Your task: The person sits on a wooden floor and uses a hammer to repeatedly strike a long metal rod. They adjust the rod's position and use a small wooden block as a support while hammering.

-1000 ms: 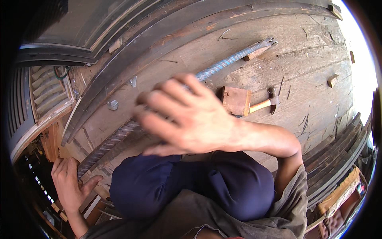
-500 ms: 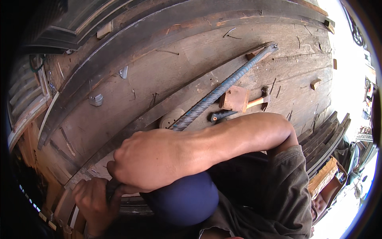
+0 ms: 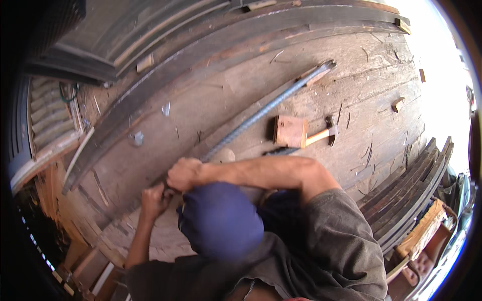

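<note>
A long ribbed bar with a forked claw end, a pry bar [image 3: 256,116], slants from my hands toward the upper right. Its claw lies by a small wood piece at the end of a long plank [image 3: 221,131]. My right hand [image 3: 186,173] is closed round the near end of the bar. Just below and to the left, my left hand [image 3: 155,199] is also closed on it, slightly blurred. A square wood block [image 3: 290,131] rests over the handle of a claw hammer [image 3: 321,135] to the right. A blue cap [image 3: 221,220] covers part of the area beneath my right forearm.
Long dark beams [image 3: 201,65] curve across the far side. Several stacked boards [image 3: 406,188] lie at the right, beside a chair-like frame [image 3: 419,241]. Loose nails [image 3: 369,155] and a small wood chunk [image 3: 398,104] are scattered on the plank surface. A corrugated panel [image 3: 50,108] stands left.
Both hands have moved away from the camera and up to the right, still on the bar, whose near end is now lower. The whole view has shifted slightly.
</note>
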{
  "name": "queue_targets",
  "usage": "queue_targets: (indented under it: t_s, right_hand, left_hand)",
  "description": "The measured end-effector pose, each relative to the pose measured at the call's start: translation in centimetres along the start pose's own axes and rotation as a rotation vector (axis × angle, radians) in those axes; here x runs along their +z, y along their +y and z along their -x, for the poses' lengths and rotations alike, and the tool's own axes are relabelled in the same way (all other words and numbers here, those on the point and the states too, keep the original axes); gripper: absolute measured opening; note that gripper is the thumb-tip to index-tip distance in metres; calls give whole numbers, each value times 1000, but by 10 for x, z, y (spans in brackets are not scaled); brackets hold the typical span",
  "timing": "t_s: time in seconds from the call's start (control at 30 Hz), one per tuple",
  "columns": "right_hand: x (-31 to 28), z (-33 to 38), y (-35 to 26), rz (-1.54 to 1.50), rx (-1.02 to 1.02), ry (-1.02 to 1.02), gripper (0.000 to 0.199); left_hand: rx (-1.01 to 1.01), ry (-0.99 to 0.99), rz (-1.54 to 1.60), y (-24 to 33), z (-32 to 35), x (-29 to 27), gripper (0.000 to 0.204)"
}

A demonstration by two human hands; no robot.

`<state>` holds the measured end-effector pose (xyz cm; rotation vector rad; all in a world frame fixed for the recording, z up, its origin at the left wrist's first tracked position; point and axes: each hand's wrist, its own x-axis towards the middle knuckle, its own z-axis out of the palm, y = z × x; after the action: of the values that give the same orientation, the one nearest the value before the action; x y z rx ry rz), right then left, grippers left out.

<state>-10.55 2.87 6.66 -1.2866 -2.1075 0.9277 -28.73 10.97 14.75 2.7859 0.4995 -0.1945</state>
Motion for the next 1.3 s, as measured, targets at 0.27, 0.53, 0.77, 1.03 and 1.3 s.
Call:
queue_targets:
  t_s: [0.27, 0.53, 0.77, 1.03, 1.3]
  right_hand:
    - [22, 34, 25, 314, 143, -112, 46]
    - [-67, 140, 47, 321, 460, 57, 63]
    - [-115, 233, 78, 241, 1138, 1011, 42]
    - [-85, 249, 103, -997, 1116, 1939, 65]
    - [-97, 238, 67, -1255, 733, 1811, 28]
  left_hand:
    - [27, 73, 18, -14, -1, 94, 31]
    - [128, 226, 26, -41, 39, 136, 28]
    - [271, 62, 9, -85, 66, 122, 44]
    - [92, -42, -38, -55, 78, 73, 38]
    - [-36, -84, -140, -46, 117, 26, 33]
